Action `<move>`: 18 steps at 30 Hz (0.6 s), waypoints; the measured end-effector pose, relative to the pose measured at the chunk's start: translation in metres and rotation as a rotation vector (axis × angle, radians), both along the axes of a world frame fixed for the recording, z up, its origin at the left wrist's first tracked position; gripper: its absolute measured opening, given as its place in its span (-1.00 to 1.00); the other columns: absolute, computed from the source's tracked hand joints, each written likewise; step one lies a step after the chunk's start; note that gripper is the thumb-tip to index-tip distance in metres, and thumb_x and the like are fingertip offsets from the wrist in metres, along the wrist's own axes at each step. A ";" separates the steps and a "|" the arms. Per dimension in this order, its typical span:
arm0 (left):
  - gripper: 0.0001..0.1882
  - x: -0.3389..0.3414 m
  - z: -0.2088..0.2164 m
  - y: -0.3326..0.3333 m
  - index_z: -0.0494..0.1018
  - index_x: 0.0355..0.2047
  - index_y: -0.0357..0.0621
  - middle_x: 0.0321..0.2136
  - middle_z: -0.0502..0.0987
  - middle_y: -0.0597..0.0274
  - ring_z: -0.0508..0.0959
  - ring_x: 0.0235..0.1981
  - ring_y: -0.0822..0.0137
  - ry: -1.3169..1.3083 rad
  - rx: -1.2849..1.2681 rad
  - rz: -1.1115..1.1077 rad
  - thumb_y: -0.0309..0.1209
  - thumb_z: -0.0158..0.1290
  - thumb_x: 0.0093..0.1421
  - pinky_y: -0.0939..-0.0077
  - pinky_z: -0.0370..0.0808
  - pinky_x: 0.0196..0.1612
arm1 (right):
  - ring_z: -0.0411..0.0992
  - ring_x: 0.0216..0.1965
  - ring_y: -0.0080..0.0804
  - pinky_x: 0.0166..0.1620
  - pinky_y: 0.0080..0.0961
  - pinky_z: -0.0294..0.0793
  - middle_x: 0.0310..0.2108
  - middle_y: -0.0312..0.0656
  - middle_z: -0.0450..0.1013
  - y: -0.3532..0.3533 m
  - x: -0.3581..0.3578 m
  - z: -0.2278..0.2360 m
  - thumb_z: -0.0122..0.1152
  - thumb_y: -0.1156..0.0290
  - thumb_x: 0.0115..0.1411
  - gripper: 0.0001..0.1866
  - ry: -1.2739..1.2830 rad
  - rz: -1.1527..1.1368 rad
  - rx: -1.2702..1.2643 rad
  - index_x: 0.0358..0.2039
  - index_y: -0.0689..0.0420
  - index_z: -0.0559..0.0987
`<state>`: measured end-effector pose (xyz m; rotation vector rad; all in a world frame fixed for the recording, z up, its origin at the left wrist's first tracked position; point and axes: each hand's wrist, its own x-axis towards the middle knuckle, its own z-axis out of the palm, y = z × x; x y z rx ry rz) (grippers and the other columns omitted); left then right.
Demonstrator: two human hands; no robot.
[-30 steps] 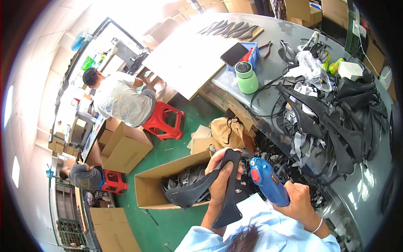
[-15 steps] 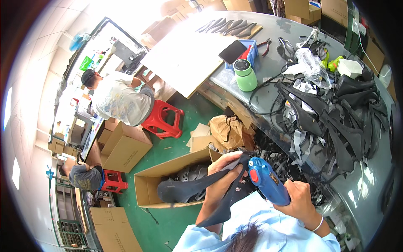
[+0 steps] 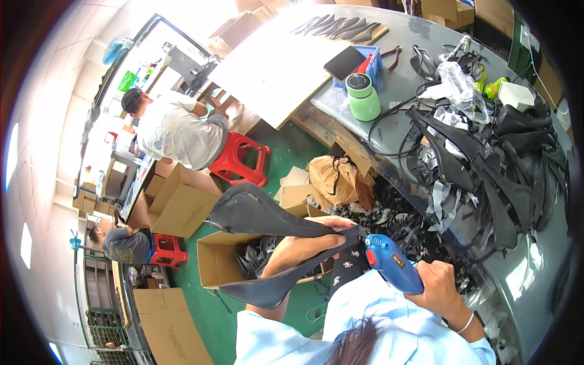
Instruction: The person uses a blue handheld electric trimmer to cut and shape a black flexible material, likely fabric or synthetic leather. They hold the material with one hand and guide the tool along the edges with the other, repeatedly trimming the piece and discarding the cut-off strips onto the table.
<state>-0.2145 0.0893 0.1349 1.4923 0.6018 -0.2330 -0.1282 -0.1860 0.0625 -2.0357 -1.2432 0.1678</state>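
My left hand (image 3: 302, 248) grips a long black padded piece (image 3: 258, 212) whose two curved, tapering arms spread to the left, one above the other. Its narrow joined end sticks out past my fingers. In my right hand (image 3: 439, 286) is a blue hand-held power tool (image 3: 394, 266) with a red button, held by its rear end. The tool's head is close beside that narrow end; whether they touch, I cannot tell. Below my hands, an open cardboard box (image 3: 214, 267) contains similar black pieces.
On the grey table (image 3: 420, 29) to the right lie a heap of black pieces (image 3: 486, 176), a green bottle (image 3: 363, 100), a blue basket (image 3: 377, 67) and pliers (image 3: 395, 58). Black scraps (image 3: 395, 207) fill the space beneath its edge. Two people sit on red stools (image 3: 243, 155) at the left.
The black piece has swung upward and turned in my left hand, so both its arms now fan out leftward. My right hand and the tool have shifted only slightly.
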 end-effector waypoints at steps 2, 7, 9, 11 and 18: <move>-0.69 0.001 -0.002 0.001 0.48 -0.16 -0.29 -0.32 0.55 0.23 0.48 -0.47 0.52 0.000 0.003 -0.037 -0.54 0.08 0.03 0.65 0.44 -0.41 | 0.34 -0.70 -0.20 -0.56 -0.34 0.26 -0.74 -0.19 0.32 0.000 0.000 -0.002 0.35 0.35 -0.33 -0.66 0.010 0.011 0.008 -0.62 0.12 0.34; -0.70 0.008 0.003 0.005 0.47 -0.14 -0.30 -0.24 0.55 0.21 0.48 -0.40 0.52 -0.012 0.053 -0.254 -0.55 0.06 0.06 0.65 0.44 -0.34 | 0.30 -0.69 -0.17 -0.57 -0.31 0.25 -0.72 -0.17 0.31 -0.001 -0.006 -0.005 0.36 0.32 -0.36 -0.64 0.000 0.009 0.008 -0.63 0.13 0.33; -0.69 0.010 -0.011 0.006 0.46 -0.12 -0.27 -0.22 0.55 0.21 0.48 -0.36 0.52 -0.035 0.061 -0.302 -0.54 0.05 0.08 0.63 0.44 -0.27 | 0.30 -0.69 -0.17 -0.57 -0.31 0.25 -0.72 -0.17 0.31 0.000 -0.006 -0.005 0.37 0.32 -0.37 -0.63 -0.001 0.021 0.016 -0.63 0.13 0.33; -0.67 0.011 -0.024 0.006 0.45 -0.09 -0.25 -0.20 0.56 0.22 0.47 -0.32 0.52 -0.057 0.072 -0.341 -0.53 0.05 0.10 0.62 0.44 -0.19 | 0.30 -0.69 -0.17 -0.57 -0.32 0.24 -0.72 -0.18 0.31 0.002 -0.006 -0.006 0.37 0.32 -0.37 -0.63 0.001 0.036 0.032 -0.63 0.13 0.34; -0.67 0.013 -0.042 -0.004 0.44 -0.08 -0.28 -0.11 0.52 0.08 0.50 -0.11 0.37 -0.137 -0.002 -0.331 -0.63 0.06 0.10 0.50 0.42 0.00 | 0.35 -0.71 -0.21 -0.57 -0.36 0.29 -0.76 -0.21 0.29 0.009 -0.006 0.006 0.36 0.34 -0.31 -0.67 0.017 0.084 0.069 -0.62 0.12 0.34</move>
